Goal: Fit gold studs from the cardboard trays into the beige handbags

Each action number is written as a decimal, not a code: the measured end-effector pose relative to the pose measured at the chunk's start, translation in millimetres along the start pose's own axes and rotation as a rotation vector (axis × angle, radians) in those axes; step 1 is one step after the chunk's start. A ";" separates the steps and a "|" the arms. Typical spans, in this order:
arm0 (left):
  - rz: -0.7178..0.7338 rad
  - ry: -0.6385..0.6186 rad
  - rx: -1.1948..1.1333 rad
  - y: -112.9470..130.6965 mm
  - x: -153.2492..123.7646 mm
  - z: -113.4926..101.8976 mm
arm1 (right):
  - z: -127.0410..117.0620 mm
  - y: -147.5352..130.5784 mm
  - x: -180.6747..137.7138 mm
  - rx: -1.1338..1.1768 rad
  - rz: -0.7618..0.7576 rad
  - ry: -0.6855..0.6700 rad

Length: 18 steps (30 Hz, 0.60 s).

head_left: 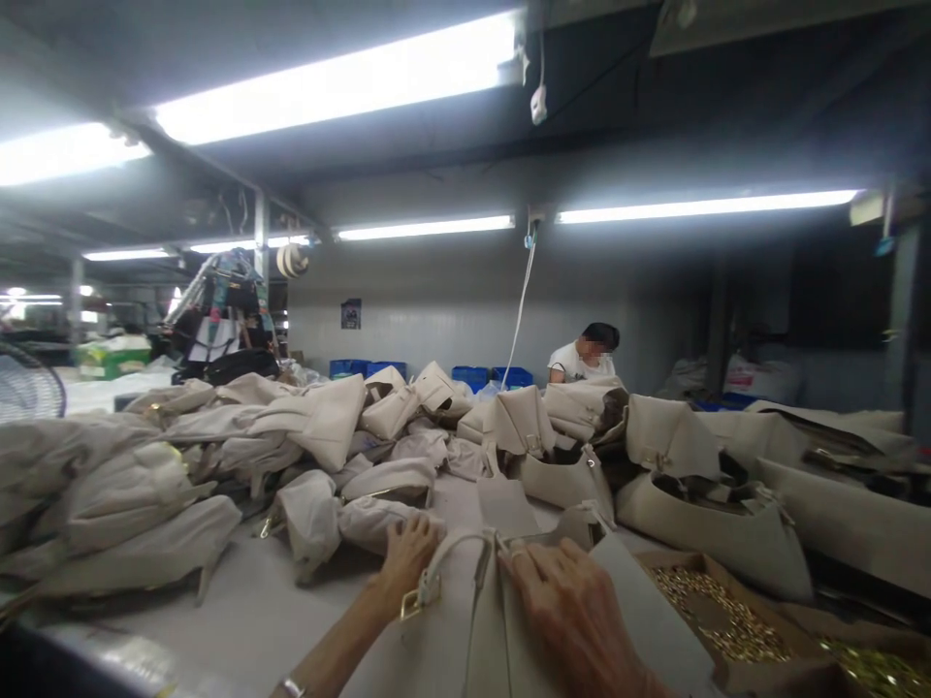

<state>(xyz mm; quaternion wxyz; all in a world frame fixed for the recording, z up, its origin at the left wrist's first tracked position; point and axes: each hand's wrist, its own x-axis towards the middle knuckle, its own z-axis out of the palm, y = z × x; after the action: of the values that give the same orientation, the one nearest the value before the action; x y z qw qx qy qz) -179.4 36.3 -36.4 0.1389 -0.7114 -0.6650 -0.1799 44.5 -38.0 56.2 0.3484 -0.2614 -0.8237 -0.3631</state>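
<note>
At the table's near edge, left hand and right hand rest open-fingered on a beige handbag.

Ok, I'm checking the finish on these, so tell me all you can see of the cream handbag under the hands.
The cream handbag sits upright on the pale table, at the near edge of the view, its lower part out of frame. It looks like smooth leather or imitation leather, with an arched handle ending in a gold buckle. The left hand rests on its far left side beside the handle; the right hand lies flat across its top. A box of small gold parts stands just right.
</note>
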 end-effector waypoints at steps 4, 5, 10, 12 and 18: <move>-0.063 0.018 0.013 -20.8 -7.3 16.9 | 15.8 -5.5 -7.1 -0.049 0.084 -0.054; -0.073 0.028 0.011 -26.5 -7.2 21.0 | 20.9 -13.6 -11.7 -0.033 0.101 -0.067; -0.015 0.021 -0.064 -56.2 3.6 27.8 | 7.4 -47.4 -21.9 0.176 0.279 -0.557; 0.006 0.042 -0.121 -64.3 7.2 20.6 | -16.5 -42.2 -16.4 0.320 0.330 -0.840; -0.122 0.299 -0.363 -75.4 24.0 -33.8 | -54.3 -0.5 -23.7 0.816 0.401 -0.701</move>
<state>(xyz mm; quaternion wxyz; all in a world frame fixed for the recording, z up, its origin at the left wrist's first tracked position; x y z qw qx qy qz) -255.7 48.9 1.3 0.0945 -0.6486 -0.6356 -0.4079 79.7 -84.9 64.7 0.1894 -0.3618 -0.8976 0.1657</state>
